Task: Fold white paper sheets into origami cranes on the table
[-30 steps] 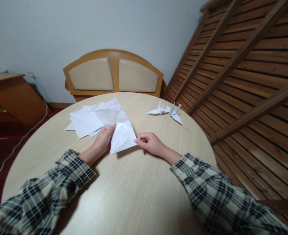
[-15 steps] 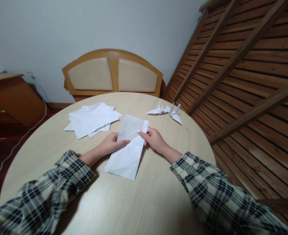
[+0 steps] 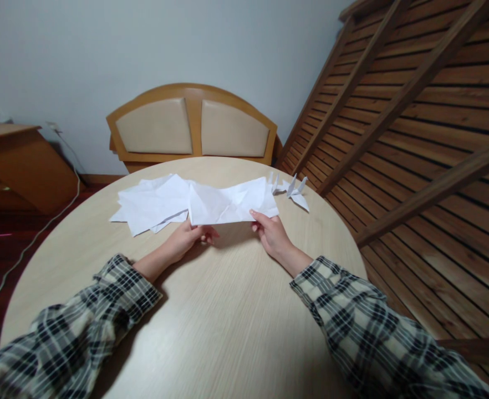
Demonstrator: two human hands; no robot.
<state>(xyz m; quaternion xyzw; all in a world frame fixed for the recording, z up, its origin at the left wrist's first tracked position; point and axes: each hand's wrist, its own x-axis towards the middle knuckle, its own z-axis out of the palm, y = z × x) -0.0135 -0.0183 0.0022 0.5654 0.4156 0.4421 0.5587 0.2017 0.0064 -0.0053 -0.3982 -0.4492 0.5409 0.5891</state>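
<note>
A creased white paper sheet (image 3: 232, 204) is lifted off the round table (image 3: 228, 310), held level between both hands. My left hand (image 3: 188, 237) pinches its lower left edge. My right hand (image 3: 271, 233) grips its lower right edge, fingers closed on the paper. Behind the left end lies a loose pile of white paper sheets (image 3: 148, 204). Two folded white paper cranes (image 3: 294, 191) sit at the table's far right, partly hidden by the held sheet.
A wooden chair (image 3: 192, 127) with beige pads stands beyond the table's far edge. A slatted wooden frame (image 3: 414, 111) leans along the right. A wooden cabinet (image 3: 20, 160) and a white cable (image 3: 32, 238) are on the left.
The sheet was drawn off the pile, laid lengthwise on the table, then turned sideways and raised off the surface. Both hands shifted to its lower edge.
</note>
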